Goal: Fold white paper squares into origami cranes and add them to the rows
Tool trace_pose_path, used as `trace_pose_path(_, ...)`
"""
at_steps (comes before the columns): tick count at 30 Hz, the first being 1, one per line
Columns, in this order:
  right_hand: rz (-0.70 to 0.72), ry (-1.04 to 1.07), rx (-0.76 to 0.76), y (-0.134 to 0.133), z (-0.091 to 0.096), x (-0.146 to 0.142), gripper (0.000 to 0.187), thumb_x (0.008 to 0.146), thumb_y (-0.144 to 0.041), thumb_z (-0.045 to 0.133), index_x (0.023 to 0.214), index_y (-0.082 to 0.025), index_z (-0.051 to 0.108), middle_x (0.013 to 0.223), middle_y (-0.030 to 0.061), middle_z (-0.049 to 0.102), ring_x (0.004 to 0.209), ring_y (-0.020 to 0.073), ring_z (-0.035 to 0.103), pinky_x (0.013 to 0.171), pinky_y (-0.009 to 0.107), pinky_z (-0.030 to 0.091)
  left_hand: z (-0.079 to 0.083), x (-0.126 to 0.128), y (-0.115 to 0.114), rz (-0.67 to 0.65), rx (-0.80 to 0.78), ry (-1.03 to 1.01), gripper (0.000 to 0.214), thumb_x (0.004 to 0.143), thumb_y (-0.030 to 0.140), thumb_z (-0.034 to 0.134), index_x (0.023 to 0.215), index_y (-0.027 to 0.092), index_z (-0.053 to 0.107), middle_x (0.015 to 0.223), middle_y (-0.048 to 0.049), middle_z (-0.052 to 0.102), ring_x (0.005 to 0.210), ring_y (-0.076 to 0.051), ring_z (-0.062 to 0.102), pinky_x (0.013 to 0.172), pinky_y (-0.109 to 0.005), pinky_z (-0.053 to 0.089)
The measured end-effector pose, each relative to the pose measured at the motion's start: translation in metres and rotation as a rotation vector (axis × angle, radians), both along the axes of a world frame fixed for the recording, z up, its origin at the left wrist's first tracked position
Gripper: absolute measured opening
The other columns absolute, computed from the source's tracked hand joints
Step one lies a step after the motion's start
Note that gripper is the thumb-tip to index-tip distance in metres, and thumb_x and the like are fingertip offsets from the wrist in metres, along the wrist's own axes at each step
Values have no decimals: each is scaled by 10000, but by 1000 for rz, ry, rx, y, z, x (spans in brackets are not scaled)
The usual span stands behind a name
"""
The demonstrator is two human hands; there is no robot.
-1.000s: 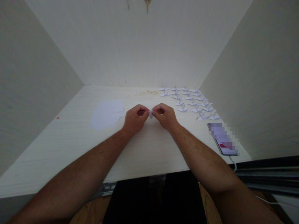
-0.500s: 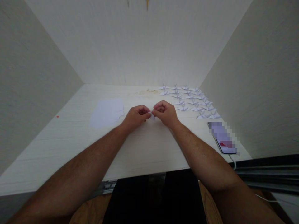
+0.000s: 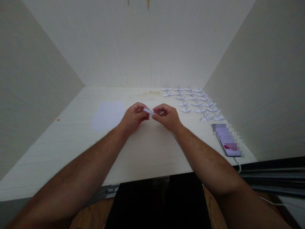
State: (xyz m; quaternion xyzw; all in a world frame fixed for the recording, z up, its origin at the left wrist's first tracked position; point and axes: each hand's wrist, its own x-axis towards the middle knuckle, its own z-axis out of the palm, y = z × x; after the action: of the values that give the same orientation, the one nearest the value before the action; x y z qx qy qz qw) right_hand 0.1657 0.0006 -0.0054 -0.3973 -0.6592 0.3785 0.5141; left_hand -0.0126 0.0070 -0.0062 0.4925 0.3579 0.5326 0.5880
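A small folded piece of white paper (image 3: 149, 111) is held between my two hands, above the middle of the white table (image 3: 152, 152). My left hand (image 3: 134, 118) pinches its left end between thumb and fingers. At its right end, the thumb and fingertips of my right hand (image 3: 167, 117) close on the paper. Its exact folds are too small to make out. Several white paper cranes (image 3: 196, 103) stand in rows at the back right. To the left of my left hand lie white paper sheets (image 3: 108, 115), partly behind the wrist.
A phone (image 3: 226, 140) with a blurred screen lies near the right edge, a white cable (image 3: 237, 165) running from it. Walls enclose the table at the back and both sides. A small orange spot (image 3: 58, 120) is at the left, a yellowish stain (image 3: 153, 93) at the back.
My hands have moved slightly apart, and the left has shifted a little left. The folded paper has turned from pointing downward to lying nearly level between them, showing more of its length.
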Motion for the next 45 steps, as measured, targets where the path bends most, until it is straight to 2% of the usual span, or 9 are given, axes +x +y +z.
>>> trace_pose_path(7, -85, -141, 198, -2, 1, -2, 110, 761, -295, 738, 790, -208, 676, 803, 22, 677, 710, 132, 609, 668, 294, 538, -5, 3, 1, 21, 59, 45, 239, 639, 176, 761, 805, 188, 590, 768, -1, 688, 648, -113, 632, 643, -275, 531)
trace_pose_path(12, -125, -201, 231, 0, -1, 0, 99, 797, -283, 704, 738, -214, 662, 760, 19, 661, 704, 138, 592, 666, 301, 513, 0, 3, -3, 101, 250, 329, 213, 641, 229, 787, 808, 175, 666, 845, -41, 715, 744, -142, 649, 702, -293, 538)
trace_pose_path(15, -119, -190, 217, -1, -1, 1, 104, 785, -296, 715, 748, -212, 664, 752, 16, 658, 695, 134, 586, 671, 303, 510, 4, 3, -4, 179, 341, 446, 166, 660, 272, 799, 765, 190, 701, 801, -34, 706, 740, -146, 628, 704, -295, 531)
trace_pose_path(17, -90, -133, 173, -1, 0, 0, 135, 758, -321, 739, 811, -216, 673, 782, 14, 669, 697, 131, 589, 675, 300, 521, 4, 3, -3, 170, 292, 373, 168, 658, 290, 810, 735, 192, 697, 746, -23, 693, 679, -134, 607, 662, -286, 521)
trace_pose_path(20, -54, -19, 105, -3, 1, 0, 254, 710, -329, 767, 911, -217, 659, 841, 17, 688, 695, 123, 598, 661, 288, 527, 1, 1, 1, 90, 93, 126, 236, 616, 304, 841, 742, 194, 675, 678, 3, 661, 566, -106, 560, 557, -257, 485)
trace_pose_path(24, -74, 18, 52, -3, 3, -2, 198, 717, -322, 755, 808, -206, 624, 739, 2, 671, 629, 115, 583, 614, 278, 507, 0, 1, 1, 33, -71, -25, 286, 565, 280, 866, 739, 192, 657, 683, 5, 653, 567, -110, 576, 544, -257, 495)
trace_pose_path(32, -39, 69, 14, -3, 2, -5, 176, 733, -331, 750, 785, -198, 646, 728, 9, 686, 647, 127, 613, 641, 289, 520, 0, 3, -4, -93, -102, -20, 245, 613, 233, 841, 758, 176, 653, 678, -6, 668, 562, -116, 590, 568, -280, 486)
trace_pose_path(40, -57, 20, -5, -2, 3, -4, 240, 701, -374, 776, 738, -178, 642, 638, -12, 655, 565, 97, 555, 557, 243, 463, -2, 5, -4, -42, -54, 44, 286, 601, 249, 875, 749, 155, 649, 637, 3, 657, 571, -110, 612, 575, -247, 480)
trace_pose_path(45, -62, 17, 3, -2, 4, -3, 202, 714, -359, 755, 736, -177, 671, 637, -8, 662, 560, 93, 550, 559, 241, 459, 0, 6, -6, -26, -43, 47, 262, 608, 229, 862, 740, 150, 650, 640, 6, 659, 568, -105, 612, 581, -244, 483)
